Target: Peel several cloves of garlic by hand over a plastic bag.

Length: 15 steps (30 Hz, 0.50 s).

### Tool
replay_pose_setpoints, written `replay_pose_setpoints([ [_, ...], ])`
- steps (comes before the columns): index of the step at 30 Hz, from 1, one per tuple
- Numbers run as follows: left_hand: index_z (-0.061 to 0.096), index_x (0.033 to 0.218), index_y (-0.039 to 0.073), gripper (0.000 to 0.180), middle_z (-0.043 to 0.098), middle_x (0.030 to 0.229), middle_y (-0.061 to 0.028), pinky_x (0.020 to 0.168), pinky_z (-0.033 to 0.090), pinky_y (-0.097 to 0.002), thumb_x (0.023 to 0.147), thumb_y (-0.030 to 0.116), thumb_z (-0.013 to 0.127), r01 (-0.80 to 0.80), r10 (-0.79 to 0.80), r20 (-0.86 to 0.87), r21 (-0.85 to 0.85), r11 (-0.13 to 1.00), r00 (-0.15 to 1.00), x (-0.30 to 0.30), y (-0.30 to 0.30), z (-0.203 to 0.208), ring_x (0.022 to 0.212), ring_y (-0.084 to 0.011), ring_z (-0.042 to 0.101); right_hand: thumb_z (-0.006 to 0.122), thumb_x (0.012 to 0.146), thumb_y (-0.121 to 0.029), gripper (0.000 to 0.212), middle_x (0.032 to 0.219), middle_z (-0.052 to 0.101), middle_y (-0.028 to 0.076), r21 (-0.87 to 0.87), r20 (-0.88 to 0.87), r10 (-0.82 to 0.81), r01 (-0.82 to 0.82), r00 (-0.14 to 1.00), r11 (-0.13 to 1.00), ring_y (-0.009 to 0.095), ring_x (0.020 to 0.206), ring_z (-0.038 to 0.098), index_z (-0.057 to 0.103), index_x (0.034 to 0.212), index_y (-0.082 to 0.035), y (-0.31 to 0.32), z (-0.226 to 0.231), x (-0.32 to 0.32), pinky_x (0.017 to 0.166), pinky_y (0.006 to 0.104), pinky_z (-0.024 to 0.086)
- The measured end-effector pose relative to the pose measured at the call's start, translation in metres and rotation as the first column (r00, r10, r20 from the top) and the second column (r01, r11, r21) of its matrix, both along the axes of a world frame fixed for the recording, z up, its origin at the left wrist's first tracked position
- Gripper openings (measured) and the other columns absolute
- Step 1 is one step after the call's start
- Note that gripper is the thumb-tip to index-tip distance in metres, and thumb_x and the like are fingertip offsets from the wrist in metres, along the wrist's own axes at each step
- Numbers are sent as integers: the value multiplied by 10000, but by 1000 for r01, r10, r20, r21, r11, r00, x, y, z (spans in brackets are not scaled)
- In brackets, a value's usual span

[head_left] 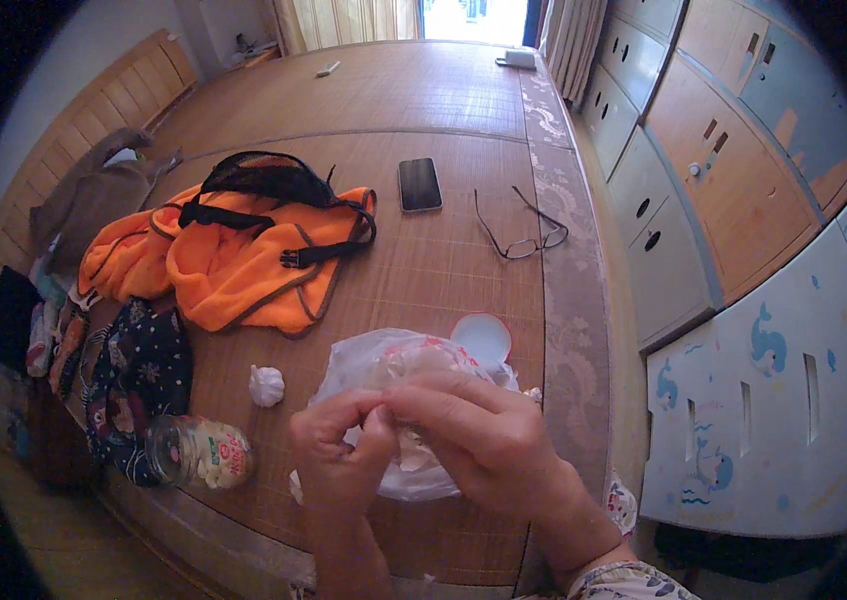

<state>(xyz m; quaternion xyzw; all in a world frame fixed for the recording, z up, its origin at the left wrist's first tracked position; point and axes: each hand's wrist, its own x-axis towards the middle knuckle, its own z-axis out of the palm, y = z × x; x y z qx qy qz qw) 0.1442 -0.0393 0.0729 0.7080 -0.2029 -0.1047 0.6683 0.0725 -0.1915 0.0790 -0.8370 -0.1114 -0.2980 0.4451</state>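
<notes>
Between garlic bulb (pixel 266 386) and mat border (pixel 576 360), hands (pixel 484 430) over bag (pixel 364 358)

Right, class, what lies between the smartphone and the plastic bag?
Only bare bamboo mat lies between the smartphone and the plastic bag, as the head view shows.

The bag (pixel 346 362) is of thin, slightly shiny plastic. The garlic bulb (pixel 267 386) has papery, matt skin. The orange cloth (pixel 229 285) looks fuzzy, while the phone (pixel 421 185) is smooth and glossy.
</notes>
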Motion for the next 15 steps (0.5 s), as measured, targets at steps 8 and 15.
replay_pose_setpoints([
  [8,705,829,-40,144,674,714,-38,550,462,-219,811,-49,562,-70,64,-43,-161,985,997,-9,-3,2,620,-60,587,617,892,24,285,1045,663,170,188,-84,58,-41,995,981,293,975,674,596,1176,12,4,6,-4,801,349,541],
  [15,651,772,-14,131,633,674,-31,507,426,-224,839,23,544,-44,43,-13,-154,987,999,-12,-5,8,560,-61,538,571,947,39,315,1101,635,95,689,-140,250,-86,958,719,165,1067,629,516,1254,3,0,0,-4,912,300,517],
])
